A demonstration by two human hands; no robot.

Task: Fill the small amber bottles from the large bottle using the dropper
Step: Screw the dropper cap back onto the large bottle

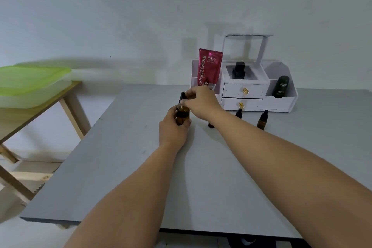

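The large amber bottle (182, 115) stands on the grey table (141, 167), and my left hand (173, 129) grips its body from the near side. Its black dropper cap (182, 96) sits on top, pinched by the fingers of my right hand (201, 102). Two small amber bottles with black dropper caps stand to the right: one (238, 113) is mostly hidden behind my right forearm, the other (262, 120) is in plain sight.
A white drawer organiser (259, 96) stands at the back of the table, holding a pink tube (209, 68), a black bottle (238, 70) and a dark green bottle (280, 86). To the left, a wooden side table (66, 96) carries a green-lidded plastic box (30, 84).
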